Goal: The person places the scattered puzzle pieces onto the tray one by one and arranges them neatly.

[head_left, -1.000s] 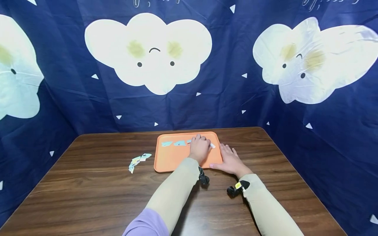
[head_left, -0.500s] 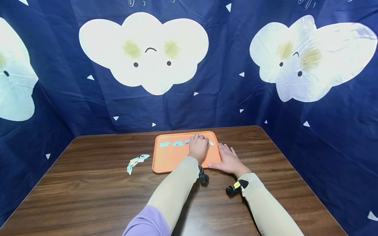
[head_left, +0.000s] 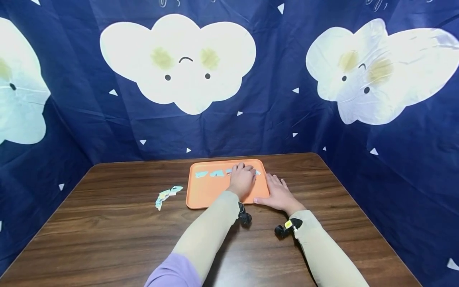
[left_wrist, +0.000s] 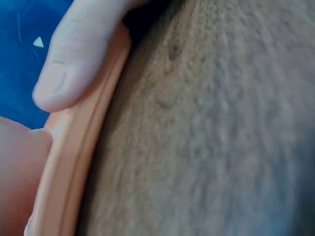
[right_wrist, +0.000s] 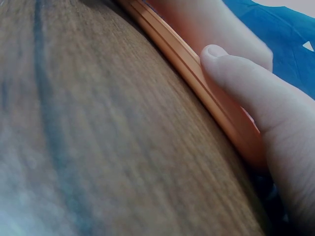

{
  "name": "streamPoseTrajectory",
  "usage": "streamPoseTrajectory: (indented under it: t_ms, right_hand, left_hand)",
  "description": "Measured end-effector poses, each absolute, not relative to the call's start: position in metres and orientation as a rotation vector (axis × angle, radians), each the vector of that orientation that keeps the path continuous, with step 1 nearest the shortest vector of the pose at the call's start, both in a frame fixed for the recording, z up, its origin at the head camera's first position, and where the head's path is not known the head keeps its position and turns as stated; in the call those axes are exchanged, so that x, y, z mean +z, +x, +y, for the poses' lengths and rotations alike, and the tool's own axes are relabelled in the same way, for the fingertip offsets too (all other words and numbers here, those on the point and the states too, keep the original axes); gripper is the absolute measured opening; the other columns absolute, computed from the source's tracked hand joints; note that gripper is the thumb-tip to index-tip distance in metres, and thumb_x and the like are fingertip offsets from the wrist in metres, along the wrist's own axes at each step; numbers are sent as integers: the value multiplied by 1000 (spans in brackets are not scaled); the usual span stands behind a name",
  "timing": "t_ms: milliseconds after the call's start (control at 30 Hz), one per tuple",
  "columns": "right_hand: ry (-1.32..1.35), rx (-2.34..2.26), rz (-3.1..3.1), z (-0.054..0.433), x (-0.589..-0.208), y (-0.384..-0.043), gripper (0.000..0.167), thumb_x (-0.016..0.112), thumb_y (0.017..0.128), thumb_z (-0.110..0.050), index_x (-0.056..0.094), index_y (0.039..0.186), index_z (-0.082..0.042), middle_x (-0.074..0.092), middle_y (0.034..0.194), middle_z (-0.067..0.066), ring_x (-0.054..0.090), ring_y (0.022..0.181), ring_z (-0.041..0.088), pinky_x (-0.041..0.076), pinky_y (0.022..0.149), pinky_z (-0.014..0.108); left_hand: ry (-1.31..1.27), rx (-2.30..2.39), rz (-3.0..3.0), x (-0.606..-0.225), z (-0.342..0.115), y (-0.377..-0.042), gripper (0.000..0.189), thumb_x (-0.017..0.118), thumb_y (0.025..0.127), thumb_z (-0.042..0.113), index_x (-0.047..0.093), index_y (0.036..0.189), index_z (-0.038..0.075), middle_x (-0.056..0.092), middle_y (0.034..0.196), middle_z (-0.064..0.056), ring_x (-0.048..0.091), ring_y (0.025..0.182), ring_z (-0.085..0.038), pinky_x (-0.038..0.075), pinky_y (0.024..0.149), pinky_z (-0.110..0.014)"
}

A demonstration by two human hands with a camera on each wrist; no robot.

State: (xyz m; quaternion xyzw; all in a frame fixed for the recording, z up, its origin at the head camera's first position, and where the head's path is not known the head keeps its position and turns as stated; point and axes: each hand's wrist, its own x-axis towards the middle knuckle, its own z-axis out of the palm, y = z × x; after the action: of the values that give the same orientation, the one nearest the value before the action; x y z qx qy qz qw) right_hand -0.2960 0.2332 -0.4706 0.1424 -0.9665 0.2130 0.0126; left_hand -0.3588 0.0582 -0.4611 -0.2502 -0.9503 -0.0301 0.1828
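Note:
An orange tray (head_left: pixel 208 193) lies near the far edge of the table. Across it runs a row of pale blue printed paper scraps (head_left: pixel 217 173), part of the row hidden under my left hand (head_left: pixel 242 180). That hand reaches over the tray with fingers bent downward, its thumb side at the rightmost paper scrap (head_left: pixel 258 172); the exact contact is hidden. My right hand (head_left: pixel 281 196) rests at the tray's near right corner, fingers extended along its right side. In the right wrist view, the right thumb (right_wrist: pixel 236 76) lies on the orange rim (right_wrist: pixel 197 83).
Several more printed paper scraps (head_left: pixel 165 195) lie in a loose curve on the wooden table (head_left: pixel 107 235), left of the tray. A dark blue cloth (head_left: pixel 276 131) with white clouds hangs behind and at both sides.
The rightmost paper scrap has shifted slightly away from me and turned at my left hand's fingers. The right hand stays at the tray's corner. The head view has swayed a little.

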Motion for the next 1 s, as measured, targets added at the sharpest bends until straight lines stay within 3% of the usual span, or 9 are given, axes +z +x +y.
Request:
streamPoseTrajectory:
  t_ms: [133,433,667,1000]
  right_hand:
    - [434,675,-3013,232,-471,-296,117,64,81,-73,18,159,2,22,164,22,14,153,41,6,120,61]
    - [425,678,-3016,237,-471,-298,120,64,79,-76,18,160,1,23,164,22,14,153,41,6,119,62]
    - [430,682,-3028,235,-474,-297,123,64,78,-77,16,161,0,21,165,22,13,153,40,5,120,61]
    - [455,699,-3016,232,-473,-297,123,64,78,-78,15,161,-1,21,165,22,12,153,41,5,119,62]
  left_hand:
    - [-761,-223,-2590,-450,48,-353,33,59,102,35,69,131,24,64,134,8,50,116,-20,35,96,-42]
    - [-779,-453,-2433,-422,-7,-325,21,64,98,24,73,116,21,67,124,2,52,115,-24,35,100,-50]
    - [-650,-549,-2380,-435,-73,-315,22,66,92,17,73,112,16,68,113,-5,55,107,-33,37,93,-53]
    - [-334,-603,-2513,-456,-158,-308,28,66,89,19,70,116,11,64,114,-10,47,109,-37,29,96,-58]
